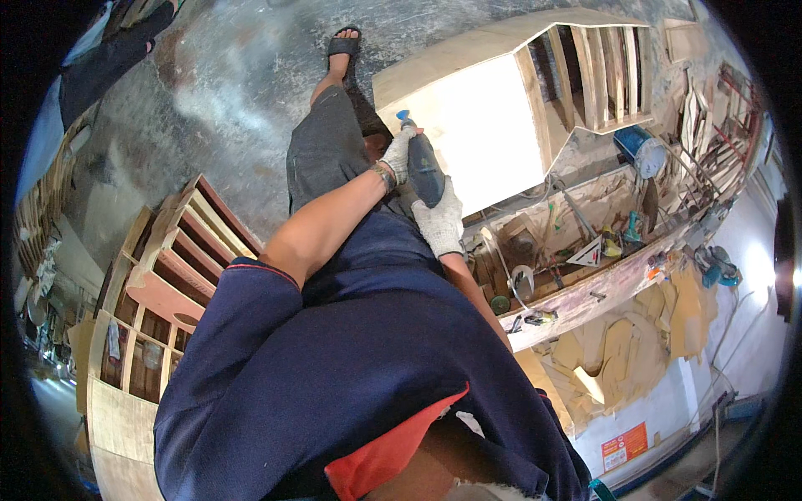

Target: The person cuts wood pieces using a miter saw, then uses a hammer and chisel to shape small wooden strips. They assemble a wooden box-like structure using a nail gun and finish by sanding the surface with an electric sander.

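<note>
Both my hands wear white knit gloves. Between them is a dark grey, elongated object [425,169] with a narrow blue tip [403,115]; whether it is a bottle or a hand tool I cannot make out. My left hand [398,159] is closed around its narrower part near the blue tip. At its wider lower end, my right hand [440,224] grips it, fingers partly hidden. Just beyond the hands stands a pale wooden piece [455,67] with a brightly lit, washed-out face [484,134] and a row of slats [606,75] on its right.
On the right, a long workbench [576,313] carries scattered tools, a triangular white-and-red item [586,253] and a blue tin [642,152]. Slatted wooden frames [171,275] stand at left. Another person's leg [104,71] shows at upper left. Wood strips [697,121] lean at far right.
</note>
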The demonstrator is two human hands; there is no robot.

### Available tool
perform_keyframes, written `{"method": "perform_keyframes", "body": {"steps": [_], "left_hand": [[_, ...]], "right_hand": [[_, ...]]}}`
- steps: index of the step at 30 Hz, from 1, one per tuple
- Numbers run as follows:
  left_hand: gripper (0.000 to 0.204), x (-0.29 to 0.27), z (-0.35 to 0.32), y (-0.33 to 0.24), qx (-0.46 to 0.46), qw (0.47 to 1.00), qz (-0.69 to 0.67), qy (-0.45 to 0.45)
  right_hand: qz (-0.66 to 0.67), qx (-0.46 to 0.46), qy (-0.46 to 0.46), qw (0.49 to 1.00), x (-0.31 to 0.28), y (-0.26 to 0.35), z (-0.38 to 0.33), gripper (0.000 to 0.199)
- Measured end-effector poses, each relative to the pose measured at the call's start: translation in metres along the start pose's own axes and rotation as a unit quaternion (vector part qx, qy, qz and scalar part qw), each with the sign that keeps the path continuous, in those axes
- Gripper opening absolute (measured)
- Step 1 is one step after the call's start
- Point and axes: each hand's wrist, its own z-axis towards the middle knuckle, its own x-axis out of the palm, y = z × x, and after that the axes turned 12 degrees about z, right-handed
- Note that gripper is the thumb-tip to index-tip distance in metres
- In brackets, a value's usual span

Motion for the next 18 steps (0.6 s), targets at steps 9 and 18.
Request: {"method": "perform_keyframes", "body": {"steps": [9,18], "left_hand": [[0.028,-0.008,0.001,-0.002,-0.012,0.998,0.025,0.051],[0.023,0.022,-0.017,-0.004,0.017,0.999,0.014,-0.034]], "right_hand": [[-0.013,0.002,-0.006,1.0,0.001,-0.004,0.0,0.074],[0.027,-0.006,0.001,1.0,-0.005,-0.005,0.002,0.072]]}}
